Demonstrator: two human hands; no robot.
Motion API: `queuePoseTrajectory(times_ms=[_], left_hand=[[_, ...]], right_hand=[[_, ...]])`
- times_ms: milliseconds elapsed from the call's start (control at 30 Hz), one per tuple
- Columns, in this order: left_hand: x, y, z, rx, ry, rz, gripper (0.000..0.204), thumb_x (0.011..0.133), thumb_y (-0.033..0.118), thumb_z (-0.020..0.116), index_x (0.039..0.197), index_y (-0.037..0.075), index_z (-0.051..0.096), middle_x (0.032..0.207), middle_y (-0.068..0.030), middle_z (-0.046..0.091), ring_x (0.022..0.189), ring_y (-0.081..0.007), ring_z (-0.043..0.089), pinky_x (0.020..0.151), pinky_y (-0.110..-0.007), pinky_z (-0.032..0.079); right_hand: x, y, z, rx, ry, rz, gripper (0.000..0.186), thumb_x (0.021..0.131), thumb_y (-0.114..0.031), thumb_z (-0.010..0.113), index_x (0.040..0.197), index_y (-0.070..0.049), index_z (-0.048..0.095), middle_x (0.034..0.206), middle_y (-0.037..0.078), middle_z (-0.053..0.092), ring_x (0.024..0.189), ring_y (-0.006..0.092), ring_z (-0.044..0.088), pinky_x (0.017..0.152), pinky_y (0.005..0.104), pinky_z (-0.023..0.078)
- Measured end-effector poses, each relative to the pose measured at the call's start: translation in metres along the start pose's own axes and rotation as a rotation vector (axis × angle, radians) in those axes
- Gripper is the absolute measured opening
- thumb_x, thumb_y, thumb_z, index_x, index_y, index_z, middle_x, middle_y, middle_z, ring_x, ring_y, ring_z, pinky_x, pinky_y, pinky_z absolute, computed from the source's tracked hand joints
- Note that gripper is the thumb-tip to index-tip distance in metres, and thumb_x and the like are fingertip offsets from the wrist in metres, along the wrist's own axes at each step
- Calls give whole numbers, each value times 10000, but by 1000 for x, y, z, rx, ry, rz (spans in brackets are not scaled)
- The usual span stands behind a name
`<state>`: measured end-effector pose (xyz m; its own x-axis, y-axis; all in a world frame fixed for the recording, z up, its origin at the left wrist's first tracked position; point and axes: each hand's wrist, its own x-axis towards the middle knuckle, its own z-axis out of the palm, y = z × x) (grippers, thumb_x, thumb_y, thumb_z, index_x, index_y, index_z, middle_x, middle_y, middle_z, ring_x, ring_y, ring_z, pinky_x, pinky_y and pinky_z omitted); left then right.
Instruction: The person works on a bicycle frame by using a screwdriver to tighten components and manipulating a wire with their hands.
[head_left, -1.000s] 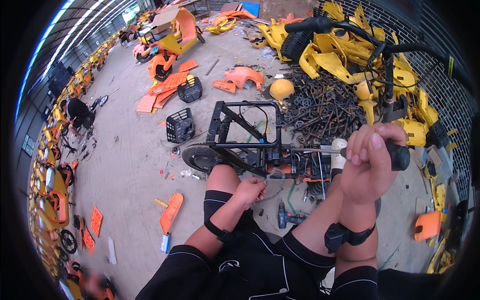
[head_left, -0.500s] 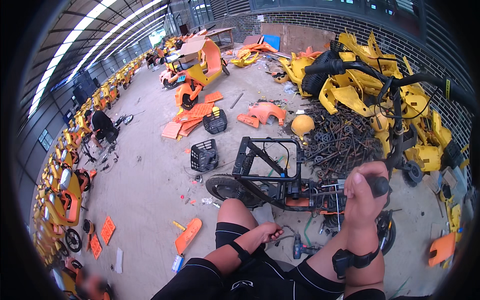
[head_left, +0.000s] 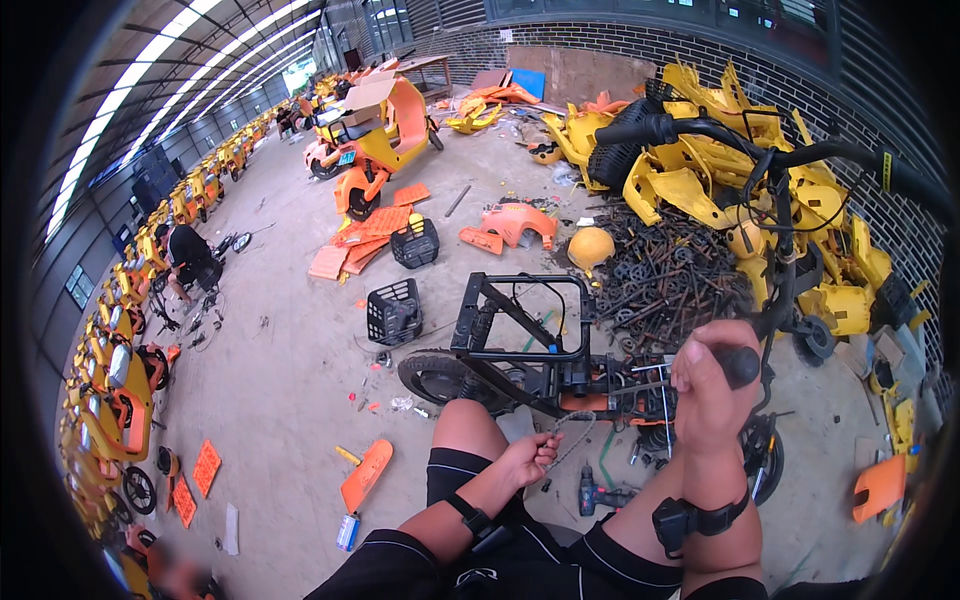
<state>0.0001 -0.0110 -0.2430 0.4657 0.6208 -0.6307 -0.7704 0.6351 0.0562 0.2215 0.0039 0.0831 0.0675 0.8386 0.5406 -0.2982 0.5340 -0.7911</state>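
Observation:
My right hand [head_left: 712, 385] is closed round the black handle of a screwdriver [head_left: 742, 366], its long metal shaft pointing left into the lower part of a stripped black scooter frame [head_left: 520, 356]. My left hand [head_left: 535, 455], low in the middle over my knees, is closed on a thin grey chain-like cable [head_left: 580, 417] that loops up toward the frame; whether it is chain or cable I cannot tell. A cordless drill [head_left: 600, 497] lies on the floor below the frame. The handlebar [head_left: 730, 135] rises at the upper right.
Yellow panels [head_left: 700, 190], dark metal parts [head_left: 655, 280], a black basket [head_left: 393, 312] and orange panels [head_left: 365, 238] lie around. An orange-yellow scooter [head_left: 390, 135] stands behind; rows of scooters [head_left: 125, 380] line the left, near a crouching person [head_left: 185, 255] in dark clothes.
The view has tilted up since a second ago, so the frame sits lower in it. My right hand has moved down slightly with the screwdriver; my left hand keeps hold of the grey cable.

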Motion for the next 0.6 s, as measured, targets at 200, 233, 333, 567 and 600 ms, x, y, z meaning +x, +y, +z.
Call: queuePoseTrajectory(times_ms=[200,233,333,567,600], left_hand=[[-63,9,70,147,-64,229,197,1052,161,482,1172,42,584,749,53,463,534,-34,362,408,-171,246],[-72,12,74,160,-58,262,201,1052,171,490,1175,43,584,741,53,459,533,-34,362,406,-172,247],[-97,22,102,267,-2,387,217,1050,187,507,1190,42,589,723,51,461,525,-34,367,399,-175,252],[-128,30,137,373,-94,517,252,1043,161,510,1232,7,572,767,5,525,530,-44,414,400,-185,293],[-131,31,141,353,-113,500,257,1044,161,507,1239,5,568,766,5,525,528,-43,414,396,-182,295]], right_hand=[[0,-2,-5,67,-192,-244,244,893,-51,701,1073,-55,536,786,60,567,694,144,533,621,285,443],[-1,-6,-2,126,-194,-275,239,896,-67,700,1065,-66,531,781,58,560,677,148,519,616,294,443],[-8,-21,4,291,-183,-269,250,914,-166,712,1055,-131,509,777,29,515,660,148,467,629,313,423],[-23,-35,24,490,-308,-390,241,883,-159,774,954,-190,546,778,2,555,673,126,525,646,284,412],[-24,-32,24,524,-337,-422,272,858,-115,790,975,-171,552,802,19,568,686,146,539,670,301,433]])
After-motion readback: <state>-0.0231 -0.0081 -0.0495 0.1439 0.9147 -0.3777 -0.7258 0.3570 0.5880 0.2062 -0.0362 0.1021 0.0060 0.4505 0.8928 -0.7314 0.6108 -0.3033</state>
